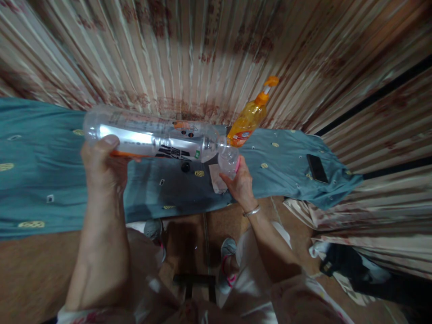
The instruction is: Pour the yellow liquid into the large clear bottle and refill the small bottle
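My left hand (101,164) grips the base end of a large clear plastic bottle (151,135), held on its side with its neck pointing right. My right hand (240,182) holds a small clear bottle or cup (228,158) right under the big bottle's mouth; the two touch. A silver bangle (251,211) circles my right wrist. Both hands hover over a table covered with a teal cloth (43,180). A black bottle cap (185,167) and a folded white tissue (216,179) lie on the cloth below the bottles.
An orange pump bottle (251,116) stands at the table's back edge by the striped curtain (202,49). A black phone (316,168) lies on the cloth at the right. My shoes (227,252) and a dark footrest (195,281) show below; bags (347,265) sit on the floor at the right.
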Demonstrator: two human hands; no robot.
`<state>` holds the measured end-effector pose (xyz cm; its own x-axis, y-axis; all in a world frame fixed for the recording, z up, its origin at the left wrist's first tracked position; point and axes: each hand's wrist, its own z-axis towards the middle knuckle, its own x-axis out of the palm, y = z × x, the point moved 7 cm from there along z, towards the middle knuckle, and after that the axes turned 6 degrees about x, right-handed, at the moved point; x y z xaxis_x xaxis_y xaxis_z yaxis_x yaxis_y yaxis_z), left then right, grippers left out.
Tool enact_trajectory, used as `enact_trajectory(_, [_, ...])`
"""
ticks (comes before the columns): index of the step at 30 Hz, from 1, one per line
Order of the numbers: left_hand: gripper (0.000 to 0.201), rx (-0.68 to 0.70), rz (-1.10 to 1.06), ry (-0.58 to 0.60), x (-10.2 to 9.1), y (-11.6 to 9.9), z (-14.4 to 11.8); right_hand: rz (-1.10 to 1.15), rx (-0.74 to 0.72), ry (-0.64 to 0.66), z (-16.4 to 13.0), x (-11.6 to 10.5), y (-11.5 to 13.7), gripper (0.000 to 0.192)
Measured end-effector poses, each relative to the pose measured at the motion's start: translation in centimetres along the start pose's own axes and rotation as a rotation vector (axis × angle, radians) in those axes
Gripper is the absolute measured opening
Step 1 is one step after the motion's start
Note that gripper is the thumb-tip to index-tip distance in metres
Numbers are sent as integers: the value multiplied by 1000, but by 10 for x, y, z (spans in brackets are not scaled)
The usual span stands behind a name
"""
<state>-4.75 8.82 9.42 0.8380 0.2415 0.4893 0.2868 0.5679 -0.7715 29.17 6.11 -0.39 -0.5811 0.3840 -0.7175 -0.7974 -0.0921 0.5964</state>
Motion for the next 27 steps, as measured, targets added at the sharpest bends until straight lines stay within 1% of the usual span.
enact_trajectory(4, [46, 1, 6, -2, 0, 0, -1, 0, -5, -1, -1, 0, -1, 74])
enact_trajectory(10, [54, 2, -23, -3, 0, 0, -1, 0, -2, -16, 0, 2, -5, 74])
enact_trajectory(16, [47, 1, -7, -18, -2, 1, 0, 15, -10, -16, 0, 2, -4, 74])
enact_trajectory(21, [41, -28, 14, -32, -2, 1, -1, 2, -5, -10, -1, 2, -4, 76])
enact_trajectory(24, [43, -24, 9, -34, -1, 0, -1, -12, -13, -20, -2, 4, -6, 78])
enact_trajectory(27, [47, -11, 8, -7, 1, -2, -2, -13, -29, -35, -2, 4, -7, 80])
